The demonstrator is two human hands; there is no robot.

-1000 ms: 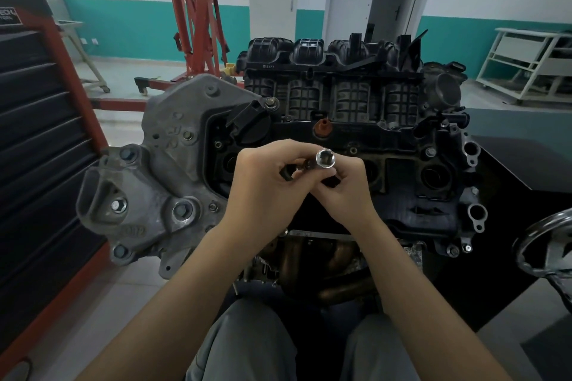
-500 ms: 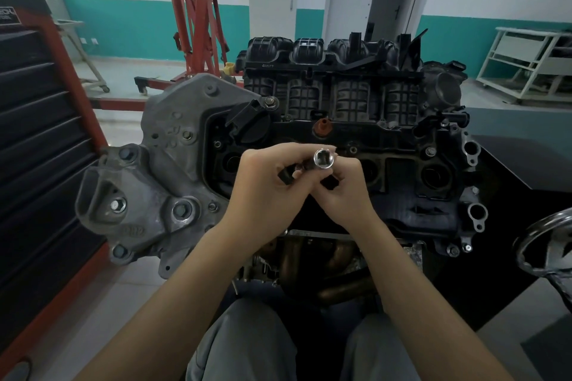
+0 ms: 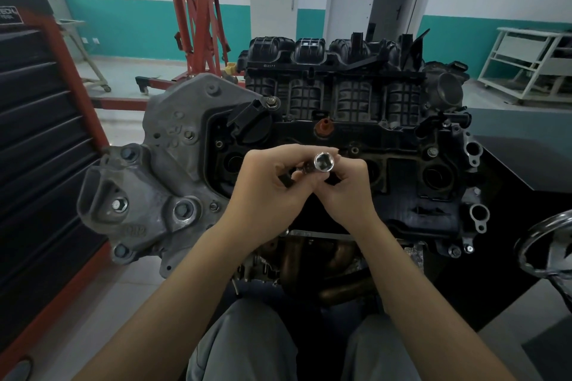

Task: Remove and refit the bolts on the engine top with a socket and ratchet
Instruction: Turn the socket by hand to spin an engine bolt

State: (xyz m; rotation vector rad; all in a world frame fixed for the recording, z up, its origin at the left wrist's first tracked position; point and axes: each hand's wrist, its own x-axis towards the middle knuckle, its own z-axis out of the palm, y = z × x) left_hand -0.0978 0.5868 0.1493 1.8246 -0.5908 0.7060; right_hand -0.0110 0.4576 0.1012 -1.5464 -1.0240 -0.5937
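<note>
While the engine [image 3: 356, 139] fills the middle of the frame, its black ribbed intake manifold [image 3: 334, 77] sits along the upper centre and a grey cast metal cover [image 3: 161, 176] juts out at centre left. A dark tool cabinet with red edging [image 3: 40, 139] runs down the left side of the frame, and a red engine hoist [image 3: 198, 18] stands in the upper left background against a white and teal wall. A white shelf frame [image 3: 532, 62] is at the upper right, and a chrome ring-shaped part [image 3: 548, 247] shows at the right edge. The person's grey-trousered knees [image 3: 247, 346] are at the bottom centre.

Both forearms rise from the bottom to meet at the centre of the frame, in front of the engine top. The left hand [image 3: 269, 192] is curled around a dark handle, apparently the ratchet [image 3: 289, 178], most of which is hidden in the fist. The right hand [image 3: 346, 185] pinches the shiny socket [image 3: 324, 161] with fingertips, its open end facing the camera. The socket sits just above the two touching hands. A small orange cap [image 3: 323, 127] stands on the engine top just above them, with several bolts [image 3: 432, 151] seated along the cover.
</note>
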